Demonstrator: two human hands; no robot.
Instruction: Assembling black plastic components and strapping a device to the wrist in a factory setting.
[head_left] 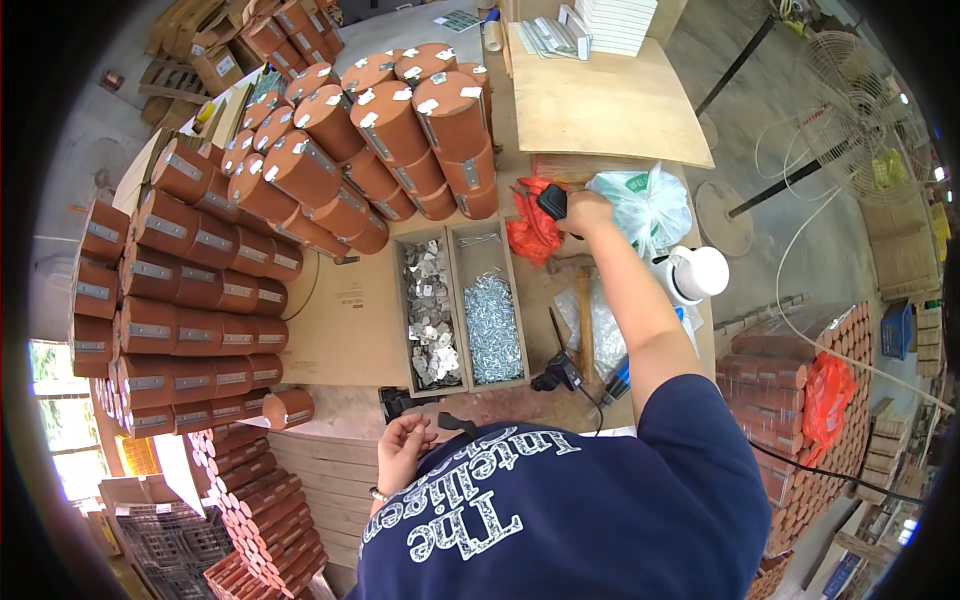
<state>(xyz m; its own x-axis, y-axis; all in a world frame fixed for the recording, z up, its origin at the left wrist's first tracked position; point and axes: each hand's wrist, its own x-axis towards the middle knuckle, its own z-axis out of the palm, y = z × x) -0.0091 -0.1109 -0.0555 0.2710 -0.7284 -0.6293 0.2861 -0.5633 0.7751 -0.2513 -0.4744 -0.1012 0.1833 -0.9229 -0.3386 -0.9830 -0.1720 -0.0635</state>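
Above red bag (532, 228) — black tool (553, 201).

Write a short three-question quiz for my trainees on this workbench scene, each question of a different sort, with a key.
1. True or false: the right hand holds a black tool beside the red bag.
2. Multiple choice: what fills the right compartment of the wooden tray? A) silver screws B) brown cylinders C) string
3. Fill in: the hammer lying on the table has a ____ handle.

Key: 1 true. 2 A. 3 wooden. The left hand, near the chest, has a loose grip on something too small to tell.
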